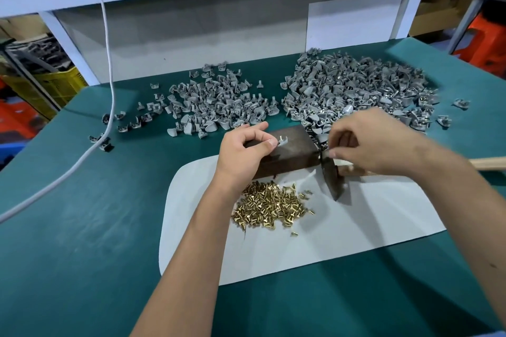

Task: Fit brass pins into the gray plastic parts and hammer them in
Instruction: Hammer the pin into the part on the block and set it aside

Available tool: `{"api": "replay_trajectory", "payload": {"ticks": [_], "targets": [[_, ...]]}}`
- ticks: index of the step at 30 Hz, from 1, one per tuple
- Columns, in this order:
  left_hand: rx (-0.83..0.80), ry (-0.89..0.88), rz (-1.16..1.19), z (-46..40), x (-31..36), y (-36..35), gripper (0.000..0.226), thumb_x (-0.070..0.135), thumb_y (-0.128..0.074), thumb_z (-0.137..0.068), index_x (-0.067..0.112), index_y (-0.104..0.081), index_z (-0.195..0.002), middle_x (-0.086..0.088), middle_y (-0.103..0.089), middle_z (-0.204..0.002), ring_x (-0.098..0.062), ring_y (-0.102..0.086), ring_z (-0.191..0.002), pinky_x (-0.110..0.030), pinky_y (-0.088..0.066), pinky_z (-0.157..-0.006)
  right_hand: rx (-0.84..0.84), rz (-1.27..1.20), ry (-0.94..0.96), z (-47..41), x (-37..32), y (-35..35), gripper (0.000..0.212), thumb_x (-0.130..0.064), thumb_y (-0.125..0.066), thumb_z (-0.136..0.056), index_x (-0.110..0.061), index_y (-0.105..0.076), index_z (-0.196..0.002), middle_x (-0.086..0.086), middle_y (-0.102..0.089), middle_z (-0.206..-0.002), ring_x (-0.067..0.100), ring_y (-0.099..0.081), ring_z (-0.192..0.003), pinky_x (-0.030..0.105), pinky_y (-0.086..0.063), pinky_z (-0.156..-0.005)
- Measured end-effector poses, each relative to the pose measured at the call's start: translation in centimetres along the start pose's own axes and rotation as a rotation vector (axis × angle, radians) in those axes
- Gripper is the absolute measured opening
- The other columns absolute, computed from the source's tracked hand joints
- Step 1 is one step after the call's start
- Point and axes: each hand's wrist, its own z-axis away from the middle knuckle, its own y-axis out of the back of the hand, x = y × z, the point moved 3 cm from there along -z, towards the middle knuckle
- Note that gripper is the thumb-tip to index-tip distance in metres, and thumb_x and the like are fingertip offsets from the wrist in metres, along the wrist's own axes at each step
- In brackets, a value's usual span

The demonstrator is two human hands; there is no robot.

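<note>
My left hand (pixel 246 149) pinches a small gray plastic part (pixel 282 142) against the top of a dark metal block (pixel 290 154). My right hand (pixel 375 142) has curled fingers around the hammer (pixel 332 175), whose dark head points down beside the block and whose wooden handle (pixel 490 163) sticks out to the right. A heap of brass pins (pixel 271 206) lies on the white sheet (pixel 356 227) just in front of the block. Two piles of gray parts sit behind: a smaller left pile (pixel 213 104) and a larger right pile (pixel 356 85).
The green table (pixel 82 227) carries a white cable (pixel 108 76) running down its left side. A few dark parts (pixel 105 142) lie near the cable. A white shelf frame (pixel 219 22) closes the back; crates stand beyond both table sides.
</note>
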Motion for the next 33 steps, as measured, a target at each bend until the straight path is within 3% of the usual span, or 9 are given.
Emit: {"api": "replay_trajectory", "payload": {"ticks": [3, 6, 10, 17, 21, 24, 27, 30, 33], "targets": [[0.010, -0.007, 0.026, 0.1, 0.0, 0.0, 0.030, 0.003, -0.074, -0.088, 0.024, -0.078, -0.067, 0.000, -0.067, -0.133, -0.010, -0.062, -0.123, -0.050, -0.047, -0.110, 0.173, -0.143, 0.085, -0.6, -2.8, -1.0, 0.010, -0.031, -0.079, -0.086, -0.034, -0.071, -0.091, -0.019, -0.067, -0.081, -0.006, -0.062, -0.075, 0.016, -0.052, -0.070], [0.012, -0.031, 0.039, 0.1, 0.1, 0.1, 0.028, 0.004, -0.074, -0.088, 0.024, -0.077, -0.068, 0.001, -0.067, -0.134, -0.010, -0.063, -0.123, -0.047, -0.048, -0.110, 0.245, -0.215, 0.165, -1.0, -4.6, -2.8, 0.024, -0.040, -0.078, -0.086, -0.025, -0.073, -0.104, -0.014, -0.069, -0.090, 0.002, -0.063, -0.083, 0.020, -0.051, -0.077], [-0.006, -0.081, 0.022, 0.0, 0.3, 0.4, 0.016, 0.007, -0.075, -0.089, 0.019, -0.079, -0.079, 0.005, -0.069, -0.132, -0.004, -0.064, -0.120, -0.036, -0.047, -0.107, 0.380, -0.454, 0.150, -1.3, -4.3, -3.9, 0.015, -0.030, -0.081, -0.086, -0.021, -0.076, -0.097, -0.014, -0.072, -0.084, 0.000, -0.066, -0.081, 0.012, -0.049, -0.073], [0.016, -0.233, -0.060, -0.2, 0.3, 0.3, 0.014, 0.009, -0.075, -0.089, 0.022, -0.078, -0.083, 0.005, -0.072, -0.126, -0.017, -0.054, -0.135, -0.052, -0.037, -0.117, 0.420, -0.659, 0.168, -1.0, -4.1, -4.7, 0.020, -0.022, -0.085, -0.082, -0.018, -0.074, -0.099, -0.010, -0.073, -0.085, 0.008, -0.071, -0.084, 0.027, -0.058, -0.077], [0.137, -0.383, -0.195, 0.1, 0.7, 0.0, 0.007, 0.026, -0.078, -0.084, 0.021, -0.079, -0.089, 0.010, -0.077, -0.104, -0.021, -0.068, -0.111, -0.049, -0.051, -0.100, 0.568, -0.518, 0.172, -0.3, -4.6, -4.6, 0.020, -0.020, -0.084, -0.077, -0.020, -0.072, -0.093, -0.010, -0.072, -0.083, 0.006, -0.070, -0.079, 0.030, -0.059, -0.074], [0.150, -0.395, -0.123, 0.4, 0.6, -0.5, 0.007, 0.018, -0.083, -0.084, 0.015, -0.080, -0.090, 0.002, -0.078, -0.089, -0.020, -0.074, -0.086, -0.049, -0.061, -0.082, 0.634, -0.428, 0.150, 0.2, -5.1, -4.8, 0.018, -0.019, -0.083, -0.077, -0.017, -0.070, -0.090, -0.003, -0.071, -0.085, 0.016, -0.068, -0.081, 0.038, -0.057, -0.074], [0.152, -0.401, -0.078, 0.5, 0.6, -0.9, 0.012, 0.012, -0.084, -0.083, 0.011, -0.080, -0.095, -0.002, -0.078, -0.090, -0.018, -0.076, -0.083, -0.043, -0.063, -0.082, 0.694, -0.387, 0.134, 0.6, -5.4, -4.8, 0.016, -0.017, -0.081, -0.079, -0.015, -0.068, -0.087, -0.001, -0.070, -0.082, 0.015, -0.065, -0.076, 0.032, -0.055, -0.070], [0.174, -0.440, -0.060, 0.7, 0.8, -1.2, 0.020, 0.011, -0.083, -0.083, 0.014, -0.077, -0.102, -0.001, -0.078, -0.090, -0.015, -0.077, -0.084, -0.035, -0.063, -0.082, 0.741, -0.397, 0.123, 0.9, -5.6, -4.8, 0.017, -0.014, -0.082, -0.079, -0.015, -0.066, -0.084, -0.003, -0.070, -0.077, 0.007, -0.060, -0.069, 0.008, -0.047, -0.066], [0.197, -0.483, -0.104, 0.8, 0.7, -1.3, 0.020, 0.012, -0.081, -0.085, 0.012, -0.076, -0.104, -0.002, -0.077, -0.089, -0.017, -0.077, -0.084, -0.040, -0.064, -0.080, 0.760, -0.411, 0.106, 1.0, -5.8, -4.9, 0.015, -0.016, -0.082, -0.082, -0.013, -0.067, -0.085, -0.004, -0.071, -0.076, 0.004, -0.061, -0.072, 0.000, -0.042, -0.066]]}}
